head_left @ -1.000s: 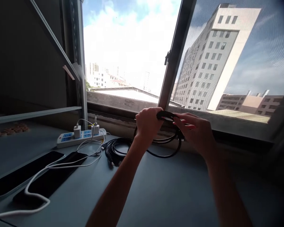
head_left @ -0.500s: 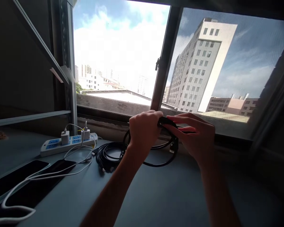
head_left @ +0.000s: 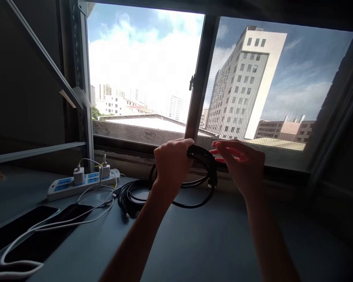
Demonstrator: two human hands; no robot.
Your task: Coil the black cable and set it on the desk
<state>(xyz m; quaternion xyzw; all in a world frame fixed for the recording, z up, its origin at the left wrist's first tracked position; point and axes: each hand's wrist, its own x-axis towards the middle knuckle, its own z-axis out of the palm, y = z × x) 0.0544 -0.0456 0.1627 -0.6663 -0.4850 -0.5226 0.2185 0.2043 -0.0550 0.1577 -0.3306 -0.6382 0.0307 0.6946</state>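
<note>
My left hand (head_left: 174, 166) is wrapped round the top of a looped black cable (head_left: 194, 205), whose coils hang down over the desk. A dark connector with a pale tip (head_left: 212, 182) dangles at the right side of the loop. Just right of the bunched cable, my right hand (head_left: 244, 164) is raised with its fingers curved and apart, and I see nothing held in it. A second coil of black cable (head_left: 132, 197) lies on the desk, left of my left forearm, which covers part of it.
On the left, a white power strip (head_left: 54, 194) carries two white chargers. White cables (head_left: 73, 223) trail across two dark phone-like slabs (head_left: 23, 223). Behind the blue-grey desk (head_left: 206, 243) stands a window with a dark frame (head_left: 201, 78). A metal strut (head_left: 41, 51) slants at upper left.
My right hand has come off the bunched cable, and its fingers now stand a little right of it. My left hand keeps its hold. The view has shifted slightly.
</note>
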